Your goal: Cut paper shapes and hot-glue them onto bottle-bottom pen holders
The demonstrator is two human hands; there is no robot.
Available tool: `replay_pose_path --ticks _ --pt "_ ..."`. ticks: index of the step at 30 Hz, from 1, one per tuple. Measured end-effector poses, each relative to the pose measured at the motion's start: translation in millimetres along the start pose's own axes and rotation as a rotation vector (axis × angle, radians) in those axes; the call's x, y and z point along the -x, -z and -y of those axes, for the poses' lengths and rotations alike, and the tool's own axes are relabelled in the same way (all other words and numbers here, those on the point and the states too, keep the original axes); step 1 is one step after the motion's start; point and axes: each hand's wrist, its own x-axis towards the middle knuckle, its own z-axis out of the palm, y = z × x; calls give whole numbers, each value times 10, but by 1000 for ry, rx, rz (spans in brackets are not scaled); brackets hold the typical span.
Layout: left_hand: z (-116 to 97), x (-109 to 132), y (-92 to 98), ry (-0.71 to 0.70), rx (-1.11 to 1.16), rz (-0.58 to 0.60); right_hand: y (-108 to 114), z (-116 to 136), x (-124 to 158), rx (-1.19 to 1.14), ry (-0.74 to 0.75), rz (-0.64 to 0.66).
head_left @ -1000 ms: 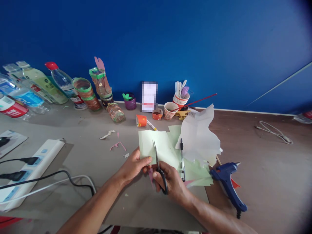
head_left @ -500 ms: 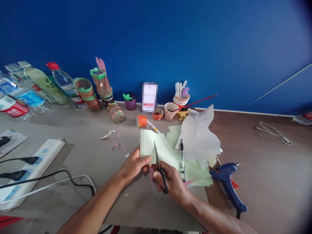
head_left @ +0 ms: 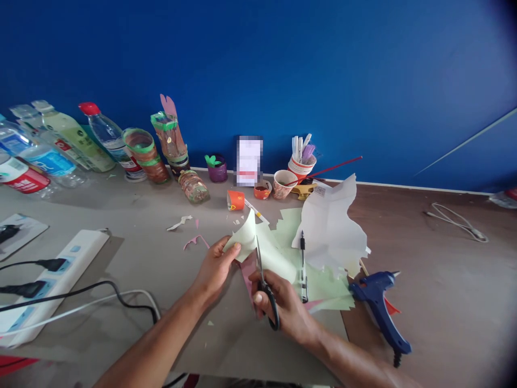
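Observation:
My left hand [head_left: 216, 267] pinches a piece of pale green paper [head_left: 243, 235] between thumb and fingers, its upper corner curling up. My right hand [head_left: 285, 302] is wrapped round the black handles of a pair of scissors [head_left: 259, 258], whose blades point away from me at the paper's right side. More pale green paper [head_left: 277, 253] lies just right of the blades. Beneath the hands is a strip of pink paper [head_left: 247, 275]. Close by on the right lies a black pen [head_left: 302, 264] on green sheets [head_left: 327, 285].
A blue glue gun [head_left: 382, 302] lies at right beside torn white paper [head_left: 333, 221]. Bottles [head_left: 60, 134], decorated jars [head_left: 173, 140] and paper cups [head_left: 284, 185] line the blue wall. At left is a power strip [head_left: 60, 280] with cables. Pink and white scraps [head_left: 180, 222] are scattered around.
My left hand has shifted slightly left and up, and the green paper it holds has turned and curled away from the scissors. More pink paper shows underneath.

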Motion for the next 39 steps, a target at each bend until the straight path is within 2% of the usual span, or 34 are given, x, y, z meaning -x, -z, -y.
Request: replay_pose_path --ticks 3,8,12,16,21,24,39 --pt "-28 4 -25 24 171 -27 6 41 26 -32 5 74" --pt "-88 -17 -5 5 326 -81 84 166 52 -109 -46 202" --pt "-103 -49 14 13 395 -93 285 287 49 -107 -79 328" --pt "-97 -75 54 29 386 -69 485 337 50 -194 -46 431" --pt "-96 -94 129 112 348 12 525 325 28 -167 -35 421" --pt "-102 -93 138 106 345 51 490 313 9 -122 -56 430" --pt "-95 -47 131 118 255 108 467 277 -13 14 -102 392"
